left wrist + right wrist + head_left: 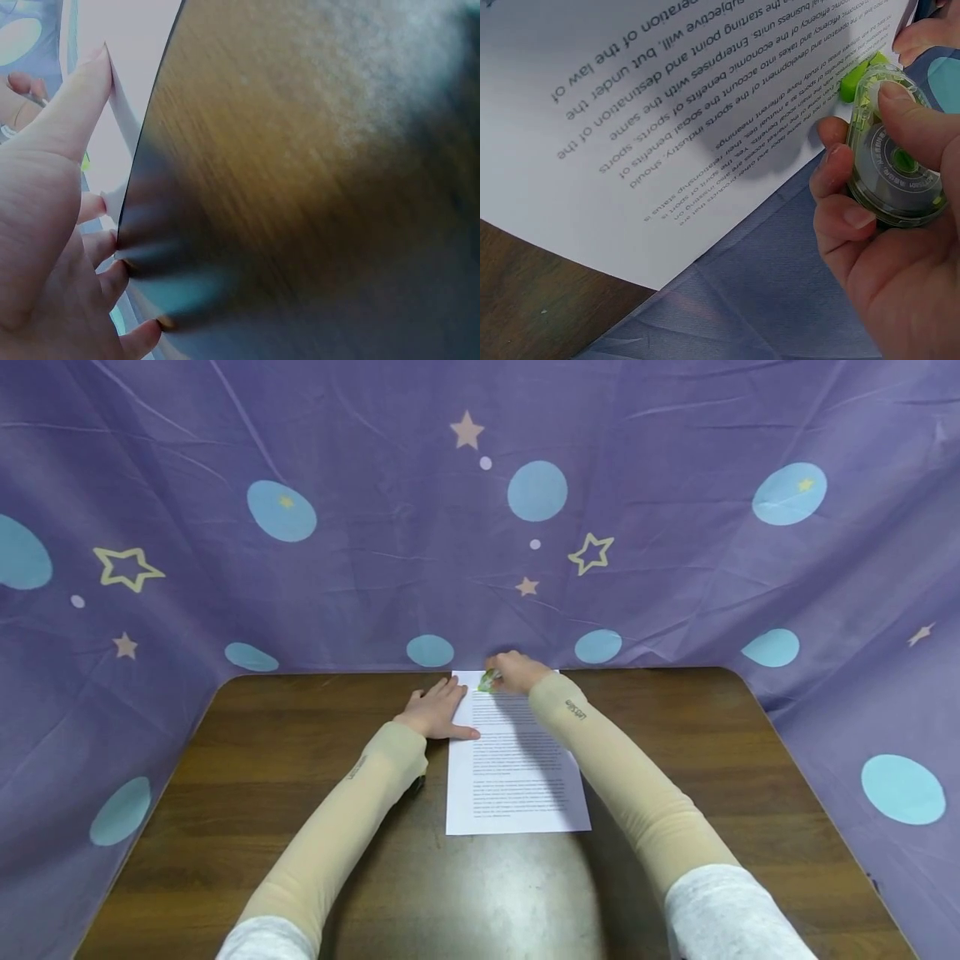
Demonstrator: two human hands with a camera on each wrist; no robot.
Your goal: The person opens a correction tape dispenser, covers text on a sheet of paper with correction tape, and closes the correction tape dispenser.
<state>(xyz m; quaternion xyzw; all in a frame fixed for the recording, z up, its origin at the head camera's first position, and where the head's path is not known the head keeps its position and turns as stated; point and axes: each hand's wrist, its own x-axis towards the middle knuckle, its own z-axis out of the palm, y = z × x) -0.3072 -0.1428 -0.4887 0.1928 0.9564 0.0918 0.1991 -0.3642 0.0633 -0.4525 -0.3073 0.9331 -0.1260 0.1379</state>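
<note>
A sheet of printed paper [517,768] lies on the wooden table, its top end near the far edge. My right hand [517,673] grips a correction tape [489,681] close to the upper left of the text. In the right wrist view this correction tape [900,169] has a clear case and a green tip, which points at the printed lines; thumb and fingers wrap its sides. My left hand [437,708] rests with spread fingers at the sheet's left edge, the thumb reaching onto the paper. The left wrist view shows the left hand's [45,195] fingertips down along that edge.
The brown table [300,760] extends to both sides of the paper and towards me. Behind it hangs a purple curtain [375,527] with stars and blue ovals, meeting the table's far edge. A small dark object [416,785] shows beside the left wrist.
</note>
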